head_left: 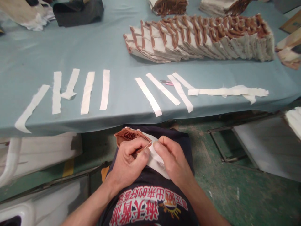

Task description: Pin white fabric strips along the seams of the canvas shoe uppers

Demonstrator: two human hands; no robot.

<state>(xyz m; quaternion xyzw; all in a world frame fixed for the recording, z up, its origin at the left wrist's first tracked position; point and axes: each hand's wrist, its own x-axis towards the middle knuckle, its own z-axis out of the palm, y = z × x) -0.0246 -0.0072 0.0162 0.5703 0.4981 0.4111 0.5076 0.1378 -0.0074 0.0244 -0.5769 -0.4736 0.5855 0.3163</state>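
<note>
A brown and white fabric piece (pixel 155 160) lies across my lap, its brown gathered part to the left and its white part to the right. My left hand (pixel 131 157) pinches its brown edge between thumb and forefinger. Close beside it, my right hand (pixel 170 153) grips the white cloth near the same edge. Both sets of fingertips nearly meet. Whether anything small is between them is too fine to make out.
On the blue-covered table (pixel 113 53) ahead lie several white cloth strips (pixel 88 92) and pink-handled snippers (pixel 166 82). A long row of stacked brown and white fabric pieces (pixel 199 39) stands behind them. A black folded item (pixel 78 12) sits at the back left.
</note>
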